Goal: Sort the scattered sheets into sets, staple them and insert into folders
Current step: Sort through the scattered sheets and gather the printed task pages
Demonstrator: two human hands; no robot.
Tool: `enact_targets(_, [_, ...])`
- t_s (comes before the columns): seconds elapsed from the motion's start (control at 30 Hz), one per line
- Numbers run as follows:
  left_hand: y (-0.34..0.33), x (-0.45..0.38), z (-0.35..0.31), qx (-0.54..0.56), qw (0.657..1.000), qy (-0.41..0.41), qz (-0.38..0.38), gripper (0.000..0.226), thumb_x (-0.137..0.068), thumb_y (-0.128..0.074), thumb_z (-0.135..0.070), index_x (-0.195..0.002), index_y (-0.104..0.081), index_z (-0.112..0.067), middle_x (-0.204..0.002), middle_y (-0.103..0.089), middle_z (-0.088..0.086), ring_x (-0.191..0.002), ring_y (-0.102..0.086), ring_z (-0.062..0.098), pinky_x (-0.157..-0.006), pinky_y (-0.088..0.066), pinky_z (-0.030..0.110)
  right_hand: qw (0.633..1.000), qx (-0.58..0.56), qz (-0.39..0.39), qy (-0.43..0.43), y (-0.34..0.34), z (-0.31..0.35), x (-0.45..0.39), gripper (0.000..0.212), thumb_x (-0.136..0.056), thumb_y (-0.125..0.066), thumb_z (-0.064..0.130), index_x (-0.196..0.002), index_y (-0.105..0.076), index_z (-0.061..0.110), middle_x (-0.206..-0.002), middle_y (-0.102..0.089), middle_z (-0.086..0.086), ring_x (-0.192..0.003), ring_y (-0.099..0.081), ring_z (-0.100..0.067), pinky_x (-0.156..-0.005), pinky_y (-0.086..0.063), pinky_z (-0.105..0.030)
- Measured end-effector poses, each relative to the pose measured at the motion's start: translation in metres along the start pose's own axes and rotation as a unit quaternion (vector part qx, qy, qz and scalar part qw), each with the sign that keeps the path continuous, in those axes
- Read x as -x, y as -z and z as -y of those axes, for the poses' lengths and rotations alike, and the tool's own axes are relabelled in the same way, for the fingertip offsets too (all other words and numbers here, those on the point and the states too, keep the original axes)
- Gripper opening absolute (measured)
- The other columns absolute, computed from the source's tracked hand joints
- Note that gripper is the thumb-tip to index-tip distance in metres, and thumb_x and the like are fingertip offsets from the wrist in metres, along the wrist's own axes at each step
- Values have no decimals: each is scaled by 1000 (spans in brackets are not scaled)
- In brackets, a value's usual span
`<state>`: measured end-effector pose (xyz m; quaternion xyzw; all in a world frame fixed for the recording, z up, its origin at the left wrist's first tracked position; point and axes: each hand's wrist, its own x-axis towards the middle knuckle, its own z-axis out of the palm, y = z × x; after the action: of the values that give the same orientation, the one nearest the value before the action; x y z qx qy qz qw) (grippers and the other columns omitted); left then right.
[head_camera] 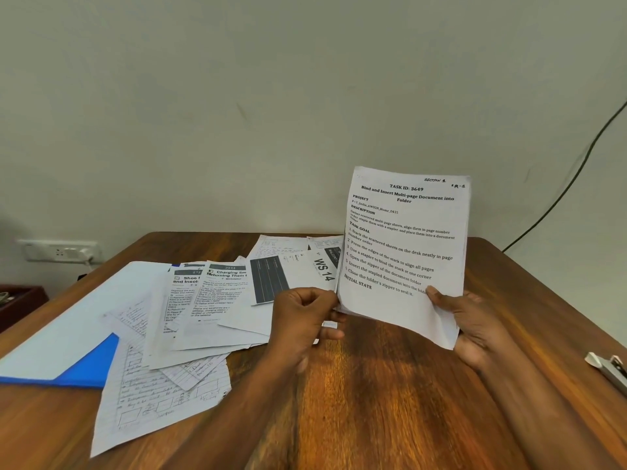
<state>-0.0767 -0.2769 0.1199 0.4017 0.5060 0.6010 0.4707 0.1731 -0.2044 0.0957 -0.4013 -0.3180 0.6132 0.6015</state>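
Right of centre: held set of sheets [405, 245] upright above the desk [390, 385]. Left hand [302, 320] and right hand [471, 330] each closed in a grip on a lower corner. Scattered sheets [203, 310] centre-left. Advice: tap the bottom edge square before reaching for the stapler [609, 368], right edge.

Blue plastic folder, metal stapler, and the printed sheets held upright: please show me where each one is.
Blue plastic folder [89, 368]: head view, its blue corner.
Metal stapler [609, 367]: head view, its silver body.
Printed sheets held upright [403, 245]: head view, middle of top page.

Wall socket [61, 251] left; black cable [573, 184] hangs right.
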Motion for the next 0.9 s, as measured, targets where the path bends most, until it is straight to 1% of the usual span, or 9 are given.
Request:
enact_targets(0.1, [2, -1, 1, -9, 1000, 3, 1, 11, -92, -73, -10, -84, -81, -6, -80, -79, 15, -61, -73, 22, -49, -56, 25, 1000, 1, 6, 4, 0, 0, 0, 50, -83, -73, -1, -132, -67, 8, -127, -74, -15, -119, -69, -39, -97, -52, -65])
enact_targets(0.23, [2, -1, 0, -13, 1000, 9, 5, 12, -93, -72, -11, -86, -79, -5, -81, -79, 14, -59, -73, 19, -48, -55, 24, 1000, 3, 3, 6, 1, 1, -2, 57, -77, -76, 2, -132, -67, 8, -127, -74, -15, -118, -70, -39, -104, -49, -65])
enact_targets(0.27, [1, -1, -1, -12, 1000, 12, 6, 13, -94, -71, -10, -86, -79, -5, -81, -79, 15, -58, -73, 18, -47, -54, 24, 1000, 6, 1, 4, 0, 1, -2, 56, -77, -77, 2, -132, -67, 8, -127, -74, -15, -118, -70, -39, -103, -50, -65])
enact_targets(0.4, [2, -2, -2, -8, 1000, 22, 7, 13, -96, -70, -13, -89, -79, -5, -83, -79, 16, -56, -72, 17, -45, -53, 23, 1000, 14, -1, 5, -3, 3, 1, 46, -84, -72, -1, -129, -68, 8, -122, -76, -13, -109, -74, -36, -82, -62, -55])
enact_targets(0.5, [3, -2, -2, -4, 1000, 20, 13, 14, -92, -77, -18, -89, -79, -5, -83, -78, 17, -54, -71, 17, -45, -52, 23, 1000, 10, 9, 4, -4, 4, 4, 52, -80, -73, 2, -131, -67, 7, -123, -76, -14, -111, -73, -36, -79, -64, -51])
enact_targets(0.57, [3, -1, -1, -7, 1000, 15, 18, 13, -90, -80, -19, -88, -79, -6, -83, -79, 16, -56, -72, 16, -46, -53, 23, 1000, 9, 10, 2, -4, 5, 4, 51, -82, -72, 1, -132, -67, 7, -124, -75, -14, -114, -72, -37, -79, -64, -52])
enact_targets(0.7, [5, -1, -1, -19, 1000, 3, 22, 8, -93, -75, -13, -88, -78, -7, -83, -79, 15, -56, -72, 16, -47, -54, 24, 1000, 8, 11, -5, -2, 4, 2, 46, -87, -70, -1, -132, -67, 7, -125, -74, -15, -117, -70, -37, -82, -62, -56])
enact_targets(0.77, [5, 0, -2, -26, 999, -4, 26, 7, -93, -75, -11, -89, -78, -7, -83, -79, 15, -54, -71, 14, -46, -53, 23, 1000, 7, 11, -4, -1, 3, 1, 47, -85, -71, -1, -131, -67, 7, -125, -75, -14, -117, -70, -37, -85, -60, -59])
enact_targets(0.9, [5, 0, -3, -24, 999, -16, 42, 10, -93, -76, -13, -99, -79, -6, -86, -79, 13, -57, -72, 14, -47, -54, 23, 1000, 0, 0, -6, 2, 1, -2, 44, -86, -71, -2, -129, -69, 9, -126, -74, -14, -118, -69, -37, -96, -54, -64])
